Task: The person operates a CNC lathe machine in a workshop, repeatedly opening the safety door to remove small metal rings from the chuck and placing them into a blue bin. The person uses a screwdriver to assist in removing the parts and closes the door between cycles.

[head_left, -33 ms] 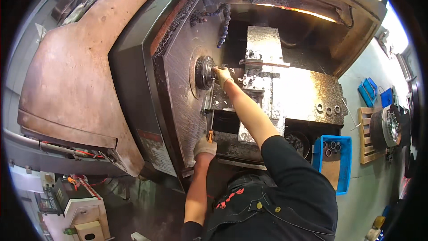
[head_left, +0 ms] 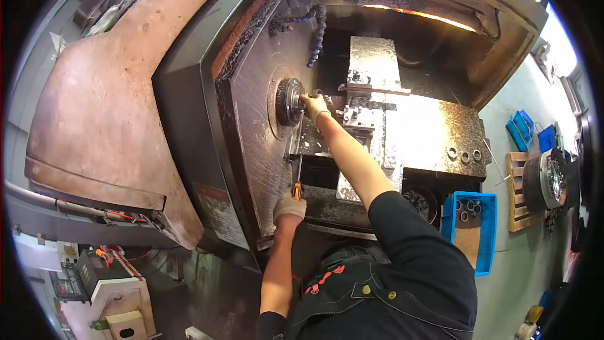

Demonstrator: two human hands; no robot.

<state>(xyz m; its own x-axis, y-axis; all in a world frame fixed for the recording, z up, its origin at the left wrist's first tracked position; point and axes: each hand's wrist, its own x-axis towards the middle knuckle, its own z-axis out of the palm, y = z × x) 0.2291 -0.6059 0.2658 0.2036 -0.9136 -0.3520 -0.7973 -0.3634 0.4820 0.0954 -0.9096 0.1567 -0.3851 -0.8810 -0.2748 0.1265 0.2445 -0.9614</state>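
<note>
Nothing moved; right hand (head_left: pixel 313 106) on chuck (head_left: pixel 290 101), axis pointing right.

A lathe chuck (head_left: pixel 290 102) sits on the left inner wall of the machine enclosure (head_left: pixel 251 119). The right hand (head_left: pixel 314 106) rests just right of the chuck, touching its face. A tool block (head_left: pixel 372 69) stands to the right of that hand, deeper inside. The left hand (head_left: pixel 289 206) lies below the chuck, at the lower front edge of the opening, closed around a slim tool (head_left: pixel 297 189) that points up. A bin (head_left: pixel 470 230) holding rings sits on the floor to the right; a wooden pallet (head_left: pixel 519 192) lies farther right.
</note>
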